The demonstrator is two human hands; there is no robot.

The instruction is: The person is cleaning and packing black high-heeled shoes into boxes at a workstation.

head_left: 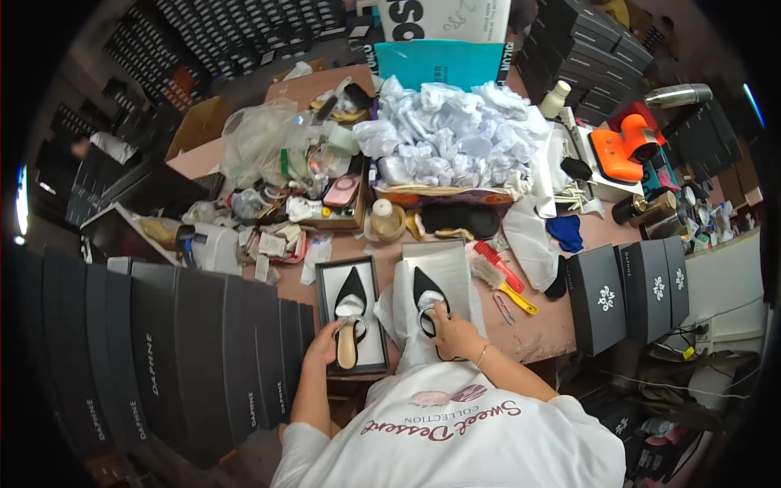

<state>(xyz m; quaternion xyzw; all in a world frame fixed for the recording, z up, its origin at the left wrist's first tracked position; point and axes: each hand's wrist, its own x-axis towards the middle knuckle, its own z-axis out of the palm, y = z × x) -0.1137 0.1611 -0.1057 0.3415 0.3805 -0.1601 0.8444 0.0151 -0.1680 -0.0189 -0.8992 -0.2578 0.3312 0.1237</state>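
Note:
Two black pointed-toe shoes with pale insoles and ankle straps lie side by side, toes pointing away from me. My left hand (324,343) grips the left shoe (351,285) by its side near the strap, over a dark shallow box part (378,346) with a pale inside. White paper shows in that shoe's opening. Fingers of my right hand (459,335) close around the strap area of the right shoe (425,285), partly covering it. Beneath this shoe is a box lined with white tissue paper (457,264).
Black shoeboxes (187,358) line the left side, and more shoeboxes (598,293) stand at right. Right of the shoes lie a red brush (498,262) and a yellow-handled brush (508,289). Behind sit a bottle (386,221) and a heap of crumpled paper (455,122).

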